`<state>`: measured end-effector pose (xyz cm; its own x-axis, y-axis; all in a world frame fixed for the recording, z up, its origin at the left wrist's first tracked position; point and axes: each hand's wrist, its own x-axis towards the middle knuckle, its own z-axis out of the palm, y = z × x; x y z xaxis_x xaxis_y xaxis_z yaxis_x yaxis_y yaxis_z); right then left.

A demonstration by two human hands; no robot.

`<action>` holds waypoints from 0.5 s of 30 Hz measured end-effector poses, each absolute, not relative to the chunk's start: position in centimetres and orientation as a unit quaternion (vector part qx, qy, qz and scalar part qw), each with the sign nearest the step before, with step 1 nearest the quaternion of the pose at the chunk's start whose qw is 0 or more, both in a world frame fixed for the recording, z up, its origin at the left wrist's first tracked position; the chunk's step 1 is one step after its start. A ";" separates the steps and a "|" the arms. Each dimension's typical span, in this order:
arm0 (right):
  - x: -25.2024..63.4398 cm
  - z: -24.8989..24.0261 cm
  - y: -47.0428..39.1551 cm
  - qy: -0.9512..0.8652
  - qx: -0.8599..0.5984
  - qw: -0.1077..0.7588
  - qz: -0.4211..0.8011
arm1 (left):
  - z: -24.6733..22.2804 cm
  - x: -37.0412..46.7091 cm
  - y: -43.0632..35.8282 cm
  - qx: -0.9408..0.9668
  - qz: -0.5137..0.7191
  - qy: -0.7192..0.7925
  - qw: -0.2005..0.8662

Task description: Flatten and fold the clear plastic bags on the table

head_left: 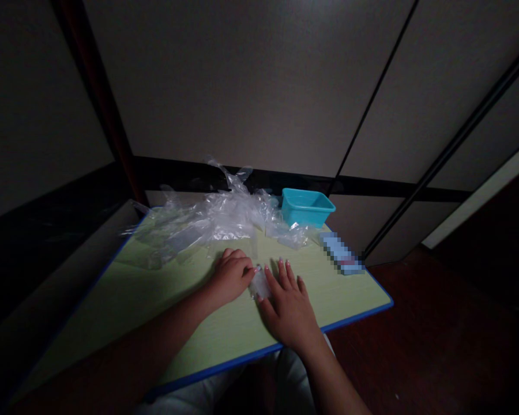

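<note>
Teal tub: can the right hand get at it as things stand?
Likely yes: once the right hand leaves the small bag, only bare table and some loose plastic lie before the tub.

We see a dim scene, its corners sinking almost to black. A faint pale glow sits on the wall panel (pixel 251 86) far beyond the fingers (pixel 289 275). Just past them, the clear plastic bags (pixel 233 213) catch small white glints. Soft shadow darkens the bench (pixel 190 328) beside the forearms. Fine grain muddies the dark areas, and coarse pixel blocks hide the flat item (pixel 341 253) right of the fingers.
</note>
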<state>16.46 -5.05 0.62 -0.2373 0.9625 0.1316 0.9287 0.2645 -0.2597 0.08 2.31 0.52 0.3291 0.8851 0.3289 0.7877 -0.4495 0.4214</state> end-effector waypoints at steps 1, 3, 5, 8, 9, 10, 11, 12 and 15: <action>16.6 0.6 -5.1 -0.786 -0.598 0.142 0.063 | 0.4 0.0 2.4 0.810 0.264 0.516 0.092; 16.8 0.5 -5.3 -0.788 -0.589 0.169 0.058 | 0.2 -0.1 2.5 0.813 0.266 0.511 0.089; 17.2 0.2 -5.4 -0.782 -0.586 0.208 0.051 | 0.0 -0.2 2.5 0.818 0.266 0.503 0.084; 17.7 -0.3 -5.5 -0.770 -0.574 0.274 0.051 | 0.0 -0.2 2.5 0.823 0.262 0.498 0.082; 17.9 -0.3 -5.5 -0.768 -0.567 0.293 0.055 | 0.1 -0.2 2.5 0.823 0.263 0.497 0.083; 18.0 -0.4 -5.4 -0.767 -0.560 0.309 0.058 | 0.1 -0.2 2.4 0.823 0.264 0.497 0.084; 18.1 -0.3 -5.4 -0.767 -0.553 0.321 0.062 | 0.1 -0.1 2.4 0.822 0.267 0.497 0.084; 18.1 -0.2 -5.4 -0.768 -0.546 0.328 0.066 | 0.2 -0.1 2.4 0.821 0.270 0.497 0.085; 18.1 0.1 -5.4 -0.771 -0.535 0.335 0.082 | 0.2 0.0 2.4 0.817 0.276 0.499 0.087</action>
<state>18.07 -5.36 0.13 -0.2030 0.8799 0.4295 0.7702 0.4144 -0.4849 -0.04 2.44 0.20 0.3502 0.8627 0.3649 0.7670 -0.4878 0.4169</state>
